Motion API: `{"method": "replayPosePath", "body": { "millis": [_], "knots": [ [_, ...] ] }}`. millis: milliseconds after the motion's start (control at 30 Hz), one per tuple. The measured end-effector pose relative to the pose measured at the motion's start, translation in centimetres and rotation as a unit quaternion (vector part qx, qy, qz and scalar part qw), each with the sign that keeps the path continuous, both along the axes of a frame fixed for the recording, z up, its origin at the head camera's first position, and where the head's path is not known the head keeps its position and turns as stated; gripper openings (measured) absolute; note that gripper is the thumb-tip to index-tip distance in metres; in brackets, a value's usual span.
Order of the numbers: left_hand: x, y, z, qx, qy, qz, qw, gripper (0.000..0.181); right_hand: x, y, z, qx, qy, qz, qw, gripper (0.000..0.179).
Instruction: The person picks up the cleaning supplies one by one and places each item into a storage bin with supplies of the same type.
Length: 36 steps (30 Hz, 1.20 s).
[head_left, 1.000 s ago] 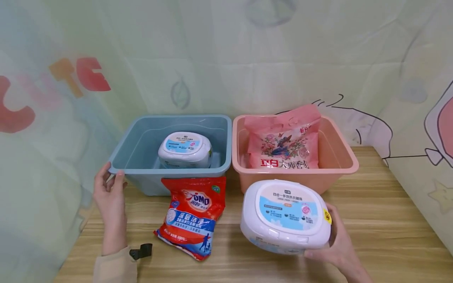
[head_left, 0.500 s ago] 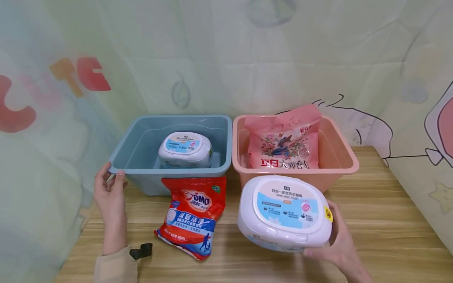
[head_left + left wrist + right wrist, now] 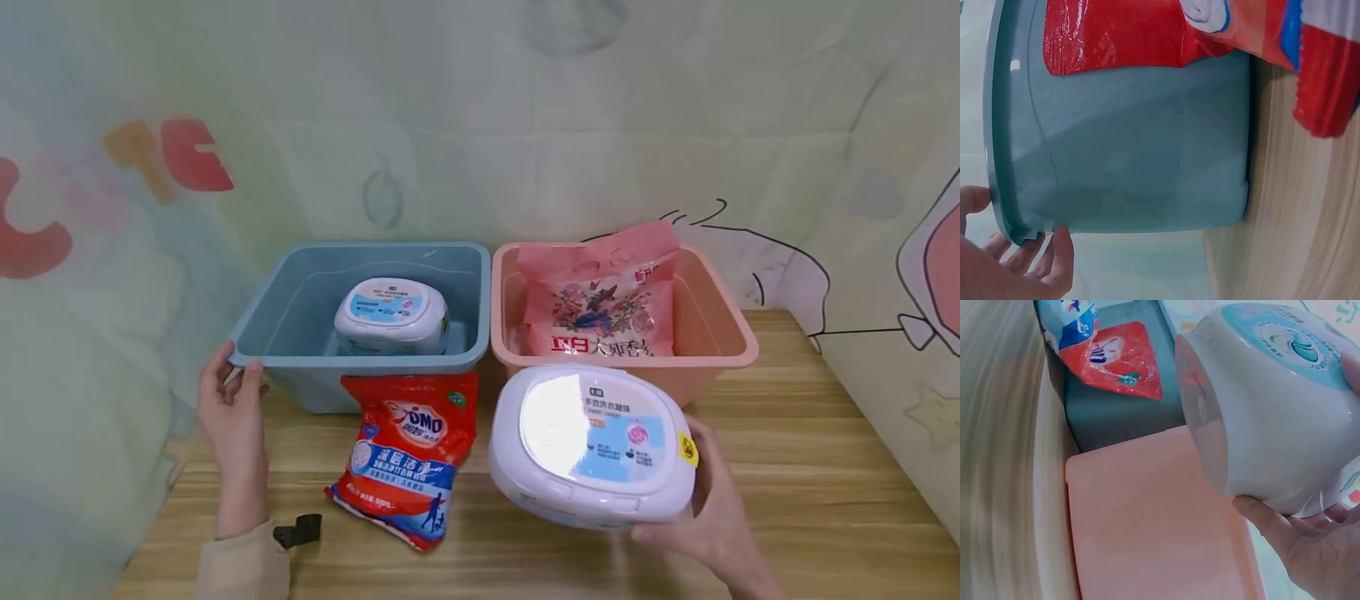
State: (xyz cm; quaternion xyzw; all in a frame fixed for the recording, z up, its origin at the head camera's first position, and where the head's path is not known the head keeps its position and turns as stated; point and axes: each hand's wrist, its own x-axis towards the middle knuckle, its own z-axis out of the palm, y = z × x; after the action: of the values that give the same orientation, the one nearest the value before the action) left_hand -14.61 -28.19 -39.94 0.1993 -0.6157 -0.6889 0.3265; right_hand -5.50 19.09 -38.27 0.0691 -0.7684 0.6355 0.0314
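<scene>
My right hand grips the right end of a white laundry-pod box, which it holds tilted above the table before the pink bin. In the right wrist view, the box's base shows, with my thumb by its lower edge. My left hand holds the near left corner of the blue bin, thumb and fingers around its rim. A similar white box sits inside that bin. A red OMO laundry-powder bag leans on the blue bin's front.
The bins stand side by side against a printed curtain. A pink detergent bag stands in the pink bin, its top above the rim. By my left cuff is a black strap. Wood-grain table extends to the right.
The white box in my right hand has moved slightly up and to the left, and glare now covers part of its lid. My left hand has stayed at the blue bin's corner.
</scene>
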Motion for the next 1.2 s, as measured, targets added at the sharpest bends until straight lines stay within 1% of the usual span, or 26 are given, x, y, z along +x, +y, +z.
{"method": "replayPosePath", "body": {
  "millis": [133,233,400,633,733,833,1033,1133,1200],
  "knots": [
    [-0.1,0.0,0.0,-0.005,-0.001,0.004,1.0000,0.046,0.1,-0.5,0.8,0.005,0.010,-0.002,0.9999,0.104],
    [-0.2,-0.1,-0.1,-0.012,-0.003,0.004,0.9999,0.046,0.0,-0.8,1.3,0.004,0.016,-0.002,0.9999,0.102],
    [-0.2,-0.2,-0.3,-0.015,0.000,0.001,0.9999,0.047,-0.2,-1.3,1.8,0.001,0.014,-0.004,0.9999,0.098],
    [-0.3,-0.2,-0.3,-0.008,0.005,0.000,1.0000,0.047,-0.3,-1.8,1.8,-0.025,0.057,0.011,0.9980,0.106],
    [-0.3,-0.1,-0.3,-0.012,0.002,0.001,0.9999,0.047,-0.4,-2.1,1.9,-0.038,0.061,0.006,0.9974,0.106],
    [-0.2,-0.1,-0.2,-0.011,0.002,0.004,0.9999,0.046,-0.7,-2.4,1.9,-0.046,0.079,0.013,0.9957,0.107],
    [-0.3,-0.1,-0.1,-0.001,0.001,0.002,1.0000,0.046,-1.3,-2.7,2.2,-0.043,0.105,0.030,0.9931,0.107],
    [-0.2,0.0,0.0,-0.007,-0.006,0.000,1.0000,0.047,-1.6,-3.0,2.5,-0.038,0.110,0.031,0.9927,0.106],
    [-0.2,0.0,0.0,-0.007,-0.009,0.003,0.9999,0.047,-1.8,-3.2,2.6,-0.033,0.107,0.027,0.9934,0.104]
  ]
}}
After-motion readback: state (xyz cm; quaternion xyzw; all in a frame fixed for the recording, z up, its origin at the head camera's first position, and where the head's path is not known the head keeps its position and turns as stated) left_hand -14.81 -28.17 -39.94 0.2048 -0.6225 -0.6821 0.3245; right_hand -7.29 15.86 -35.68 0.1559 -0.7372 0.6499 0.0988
